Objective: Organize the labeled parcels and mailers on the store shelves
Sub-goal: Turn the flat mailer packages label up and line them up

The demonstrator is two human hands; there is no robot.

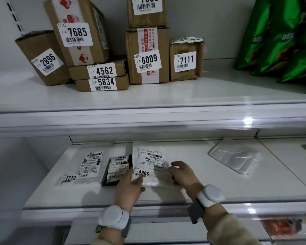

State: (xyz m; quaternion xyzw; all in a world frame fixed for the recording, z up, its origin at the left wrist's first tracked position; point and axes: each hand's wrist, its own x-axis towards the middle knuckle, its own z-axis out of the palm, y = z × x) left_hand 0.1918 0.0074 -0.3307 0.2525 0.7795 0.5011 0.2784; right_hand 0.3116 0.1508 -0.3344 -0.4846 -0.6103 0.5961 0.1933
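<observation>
On the lower shelf [184, 193] both my hands hold a white mailer labelled 4906 [151, 161]. My left hand [129, 186] grips its near left corner, thumb beside the 4906 sticker. My right hand [182, 174] pinches its right edge. Left of it lies a black mailer [116, 171] marked 8109, touching the white one. Further left lies a clear-white mailer labelled 1712 [88, 167]. The upper shelf [148, 96] carries brown boxes: 2896 [41, 57], 7685 [78, 30], 4562 [97, 70], 5834 [102, 83], 6009 [147, 55] and 7111 [185, 60].
A clear empty plastic bag [235, 156] lies at the back right of the lower shelf. Green snack bags [279, 38] stand at the upper shelf's right end. Another box [147, 11] sits on top of box 6009. Red packaging [281, 227] shows on the shelf below.
</observation>
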